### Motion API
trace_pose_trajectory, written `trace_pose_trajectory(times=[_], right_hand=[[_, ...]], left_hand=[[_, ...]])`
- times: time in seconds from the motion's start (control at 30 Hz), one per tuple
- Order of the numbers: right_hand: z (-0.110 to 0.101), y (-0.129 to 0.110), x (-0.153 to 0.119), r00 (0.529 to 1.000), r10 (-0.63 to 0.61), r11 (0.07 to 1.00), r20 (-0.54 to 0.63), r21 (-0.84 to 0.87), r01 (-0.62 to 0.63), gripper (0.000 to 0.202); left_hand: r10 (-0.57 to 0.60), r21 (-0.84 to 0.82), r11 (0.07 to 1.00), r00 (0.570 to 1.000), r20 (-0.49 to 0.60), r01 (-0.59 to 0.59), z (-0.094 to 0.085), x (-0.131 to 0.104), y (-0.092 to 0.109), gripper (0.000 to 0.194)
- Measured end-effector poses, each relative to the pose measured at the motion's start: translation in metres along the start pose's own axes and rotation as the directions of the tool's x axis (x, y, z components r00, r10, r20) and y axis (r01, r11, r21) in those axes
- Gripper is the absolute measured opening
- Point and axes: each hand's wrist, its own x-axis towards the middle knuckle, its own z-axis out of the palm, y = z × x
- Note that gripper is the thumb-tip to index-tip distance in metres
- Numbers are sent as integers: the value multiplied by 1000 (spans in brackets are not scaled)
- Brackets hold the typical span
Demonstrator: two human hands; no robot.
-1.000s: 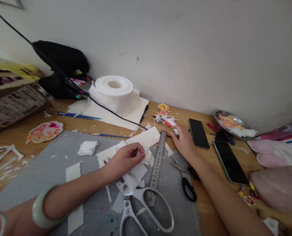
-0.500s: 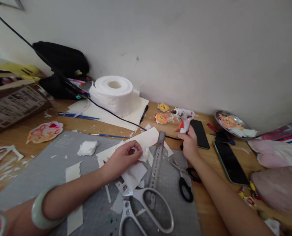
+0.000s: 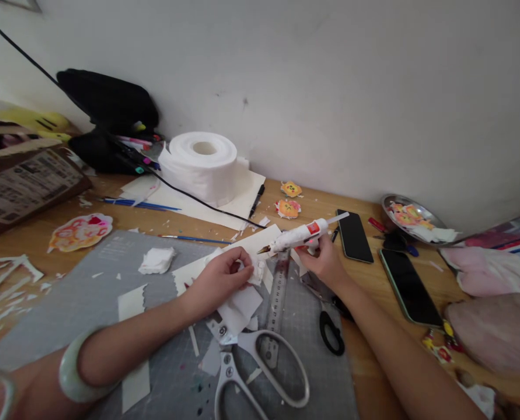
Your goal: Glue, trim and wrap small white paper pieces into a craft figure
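My left hand (image 3: pixel 223 279) is closed on a small white paper piece (image 3: pixel 257 272) over the grey cutting mat (image 3: pixel 93 315). In my right hand (image 3: pixel 325 260) is a white glue gun (image 3: pixel 299 235), its nozzle pointing left, close to the white piece and just right of my left fingers. Below my left hand lie large silver scissors (image 3: pixel 262 373) and loose paper scraps. A metal ruler (image 3: pixel 275 309) rests on the mat between my hands. Black-handled scissors (image 3: pixel 331 333) lie partly hidden under my right hand and wrist.
A white tissue roll (image 3: pixel 201 175) stands at the back, with a black cable (image 3: pixel 198 201) running past it. Two phones (image 3: pixel 355 236) and a metal bowl (image 3: pixel 412 219) of cutouts are on the right. A cardboard box (image 3: pixel 27 181) stands at the left.
My right hand has brought the glue gun left and down from behind, turning its nozzle toward the white piece. My left hand has stayed in place.
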Motion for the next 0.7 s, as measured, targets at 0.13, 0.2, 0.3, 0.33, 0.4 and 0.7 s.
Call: trace_pose_trajectory(times=[0.13, 0.2, 0.3, 0.33, 0.4, 0.7], right_hand=[[2, 0, 1, 1000, 7, 995, -7, -96, -8, 43], [3, 1, 1, 1000, 0, 993, -22, -122, -3, 41], [4, 4, 1, 999, -26, 992, -30, -128, 22, 31], [3, 5, 0, 999, -30, 992, -33, -125, 26, 29], [3, 5, 0, 999, -31, 993, -38, -118, 26, 27], [1, 1, 0, 997, -70, 973, -27, -220, 63, 20]], left_hand=[[0, 21, 1000, 1000, -16, 0, 0, 0, 1, 14], [4, 40, 999, 1000, -26, -3, 0, 0, 2, 14], [7, 62, 998, 999, -40, -4, 0, 0, 2, 13], [8, 62, 998, 999, -42, -5, 0, -1, 2, 13], [11, 64, 998, 999, -45, -8, 0, -1, 3, 12], [-13, 72, 997, 999, -34, 16, 0, -1, 7, 14]])
